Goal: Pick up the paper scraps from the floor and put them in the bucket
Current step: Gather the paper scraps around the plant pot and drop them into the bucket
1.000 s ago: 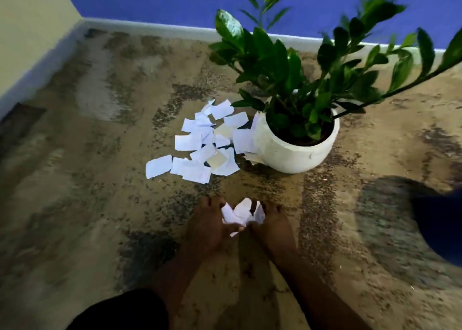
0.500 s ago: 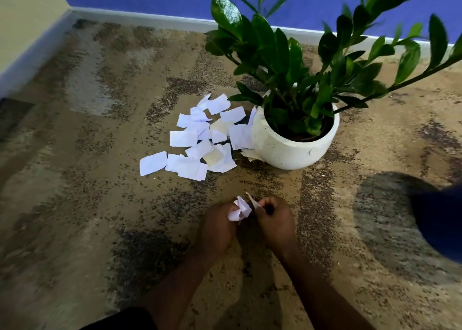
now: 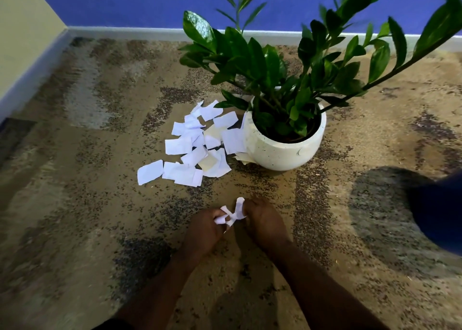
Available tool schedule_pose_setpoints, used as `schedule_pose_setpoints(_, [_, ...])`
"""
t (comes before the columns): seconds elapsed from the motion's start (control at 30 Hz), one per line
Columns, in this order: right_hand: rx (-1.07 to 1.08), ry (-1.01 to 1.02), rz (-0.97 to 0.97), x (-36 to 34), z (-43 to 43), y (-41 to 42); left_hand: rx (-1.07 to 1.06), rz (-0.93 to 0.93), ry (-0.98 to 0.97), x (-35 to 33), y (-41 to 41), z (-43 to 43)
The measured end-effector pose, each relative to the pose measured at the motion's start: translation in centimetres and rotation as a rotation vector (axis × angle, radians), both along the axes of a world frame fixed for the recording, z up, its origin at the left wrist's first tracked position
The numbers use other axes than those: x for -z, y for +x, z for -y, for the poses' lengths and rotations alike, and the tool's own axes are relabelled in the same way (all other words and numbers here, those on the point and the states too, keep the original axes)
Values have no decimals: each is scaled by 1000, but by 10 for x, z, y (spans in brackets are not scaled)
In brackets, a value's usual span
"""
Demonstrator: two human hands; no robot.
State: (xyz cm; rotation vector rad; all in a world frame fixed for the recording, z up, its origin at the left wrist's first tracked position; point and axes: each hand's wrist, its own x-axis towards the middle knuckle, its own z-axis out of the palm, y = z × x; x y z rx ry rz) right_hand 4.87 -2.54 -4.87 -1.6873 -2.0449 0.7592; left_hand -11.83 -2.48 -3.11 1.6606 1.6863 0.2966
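Observation:
Several white paper scraps [image 3: 192, 147] lie in a loose pile on the carpet, pressed against the left side of a white plant pot. Nearer to me, my left hand [image 3: 203, 229] and my right hand [image 3: 262, 223] meet above the carpet. Both are closed around a crumpled bunch of white scraps [image 3: 231, 213], which sticks out between the fingers. A dark blue object [image 3: 440, 212] shows at the right edge; I cannot tell whether it is the bucket.
A leafy green plant in a round white pot [image 3: 282, 147] stands just right of the pile, its long stems reaching right. The patterned brown carpet [image 3: 87, 179] runs to a grey baseboard [image 3: 140, 31] under blue and yellow walls.
The bunch of scraps between my hands has been squeezed smaller. Both hands stay together in about the same spot, while the view has shifted slightly.

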Motion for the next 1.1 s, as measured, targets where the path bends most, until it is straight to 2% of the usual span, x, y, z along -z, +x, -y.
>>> schedule_pose_setpoints(0.23, [412,-240,-305,-7,7,32,-66,49,-24,-11,18,-9])
schedule_pose_setpoints(0.37, [362,-322,-441,-17,17,50,-81,-12,-20,-17,38,-13])
schedule_pose_setpoints(0.57, [257,-252,-233,-15,17,51,-129,29,-96,-13,53,-20])
schedule_pose_setpoints(0.77, [262,-161,-49,-3,6,28,-329,-60,6,-3,41,-15])
schedule_pose_setpoints(0.93, [169,-171,198,19,-10,8,-337,-102,30,-4,31,-18])
schedule_pose_setpoints(1.1, [171,-125,167,33,-28,17,-306,-43,-3,-18,32,-25])
